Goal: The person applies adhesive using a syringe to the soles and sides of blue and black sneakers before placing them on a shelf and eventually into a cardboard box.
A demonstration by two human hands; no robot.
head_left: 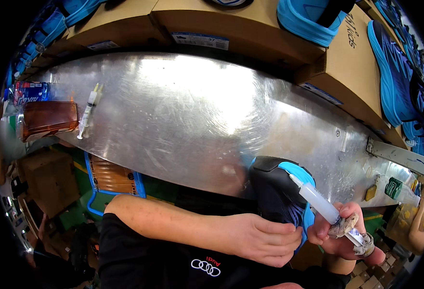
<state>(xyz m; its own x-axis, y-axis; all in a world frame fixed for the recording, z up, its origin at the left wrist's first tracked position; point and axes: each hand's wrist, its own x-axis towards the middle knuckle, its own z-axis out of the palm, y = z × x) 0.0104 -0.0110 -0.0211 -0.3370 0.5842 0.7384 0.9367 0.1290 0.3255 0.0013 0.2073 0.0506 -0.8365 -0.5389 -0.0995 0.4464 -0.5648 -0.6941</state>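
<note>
My left hand (265, 238) grips a black and blue shoe (279, 190) from below, near the front edge of a shiny metal table (183, 111). My right hand (342, 236), its fingers wrapped in tape, holds a clear syringe (318, 200) with the tip against the shoe's blue sole rim. A second syringe (88, 113) lies on the table at the far left, apart from both hands.
Cardboard shoe boxes (231, 26) line the back of the table with blue shoes (395, 72) on and beside them. A brown flat container (48, 119) sits at the left end. A blue crate (110, 178) stands under the table. Another person's arm (414, 226) shows at right.
</note>
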